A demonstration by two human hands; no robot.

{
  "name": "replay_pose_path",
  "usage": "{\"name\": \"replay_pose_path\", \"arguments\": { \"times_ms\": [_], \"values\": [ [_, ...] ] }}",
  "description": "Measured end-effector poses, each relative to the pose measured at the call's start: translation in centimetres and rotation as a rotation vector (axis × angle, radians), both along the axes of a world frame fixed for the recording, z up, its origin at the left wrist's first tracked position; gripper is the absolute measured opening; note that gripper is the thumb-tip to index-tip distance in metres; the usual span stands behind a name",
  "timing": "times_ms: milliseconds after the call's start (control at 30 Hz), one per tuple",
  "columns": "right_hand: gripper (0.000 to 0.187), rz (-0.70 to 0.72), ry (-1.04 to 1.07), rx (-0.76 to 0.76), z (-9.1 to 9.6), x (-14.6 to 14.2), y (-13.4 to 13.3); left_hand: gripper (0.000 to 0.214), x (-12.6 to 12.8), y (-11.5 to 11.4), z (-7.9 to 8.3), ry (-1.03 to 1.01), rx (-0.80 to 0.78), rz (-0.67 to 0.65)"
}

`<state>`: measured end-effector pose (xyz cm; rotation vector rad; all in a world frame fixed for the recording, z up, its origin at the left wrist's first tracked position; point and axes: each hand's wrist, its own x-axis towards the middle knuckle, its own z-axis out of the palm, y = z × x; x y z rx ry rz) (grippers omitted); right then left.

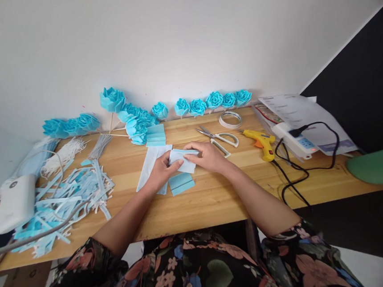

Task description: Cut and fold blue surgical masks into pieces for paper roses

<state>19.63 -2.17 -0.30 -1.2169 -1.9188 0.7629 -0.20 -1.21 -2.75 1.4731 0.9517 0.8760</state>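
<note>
Between my two hands is a small white-and-blue piece of face-mask fabric [188, 164], its upper edge folded over. My left hand [162, 170] grips its left side, thumb on top. My right hand [210, 156] pinches the folded edge from the right. Just below lies a blue pleated fabric piece [181, 184] on the table. Larger white fabric sheets [147, 171] lie flat beside and partly under my left hand. Another blue pleated piece [156, 135] sits behind them. Scissors [223, 138] with pale handles rest open beyond my right hand.
Blue fabric roses [198, 107] line the wall. A yellow glue gun [260, 143], tape roll [230, 119] and power strip [294, 139] with black cords lie right. At left are blue strips [73, 191], wire ties [100, 146], white ear loops [65, 154] and a white device [16, 204].
</note>
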Motion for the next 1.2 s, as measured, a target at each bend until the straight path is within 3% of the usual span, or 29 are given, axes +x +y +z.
{"name": "replay_pose_path", "arguments": {
  "times_ms": [133, 267, 367, 633, 967, 1200],
  "values": [
    [0.035, -0.036, 0.005, 0.154, -0.1, -0.12, -0.03, 0.049, 0.19, -0.02, -0.16, -0.084, -0.171, 0.015],
    [0.015, -0.084, 0.003, 0.431, -0.02, 0.08, 0.25, 0.051, 0.28, 0.23, -0.55, -0.138, -0.197, 0.098],
    [0.005, -0.058, -0.077, 0.529, -0.02, 0.2, 0.5, 0.047, 0.27, 0.43, -0.8, -0.162, -0.17, 0.097],
    [0.015, -0.032, -0.306, 0.414, -0.48, 0.22, 0.75, 0.038, 0.2, 0.24, -0.61, -0.034, -0.099, 0.089],
    [0.011, 0.008, -0.263, 0.416, -0.49, 0.03, 0.78, 0.038, -0.01, 0.01, 0.11, -0.04, -0.047, 0.043],
    [0.009, 0.032, -0.218, 0.373, -0.36, 0.13, 0.59, 0.046, -0.26, 0.25, -0.84, -0.113, -0.102, 0.093]
  ]
}}
